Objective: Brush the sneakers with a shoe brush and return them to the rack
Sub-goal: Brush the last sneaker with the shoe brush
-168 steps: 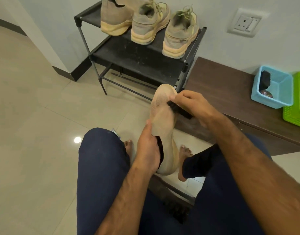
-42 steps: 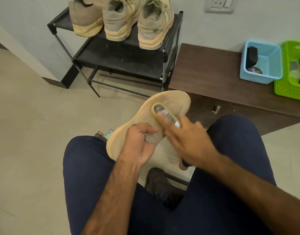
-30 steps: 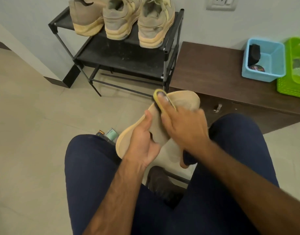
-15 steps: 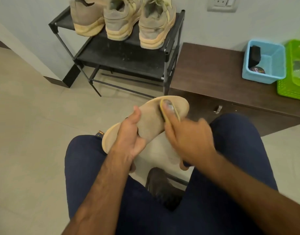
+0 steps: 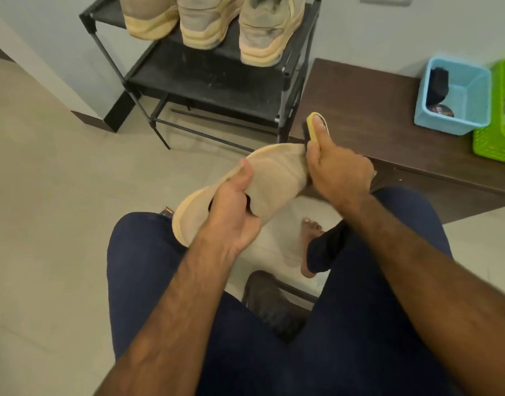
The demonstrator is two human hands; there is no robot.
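On your left, the black metal shoe rack point(image 5: 217, 70) stands against the wall with three tan suede sneakers point(image 5: 208, 21) lined up on its top shelf, heels toward you. Below it, over your lap, your left hand point(image 5: 231, 212) clamps the fourth tan suede sneaker with a pale yellow sole point(image 5: 274, 178) around its middle, thumb pressed on top and fingers curled into the opening; the shoe lies tilted, toe pointing up toward the rack. At that toe end, your right hand point(image 5: 337, 172) is wrapped tightly around the yellow-backed shoe brush with dark bristles point(image 5: 314, 127), index finger stretched along its back, bristles touching the toe. Further right, the dark brown wooden bench point(image 5: 359, 110) carries a light blue plastic basket point(image 5: 474, 87) and, just beside it, a green plastic basket point(image 5: 499, 138).
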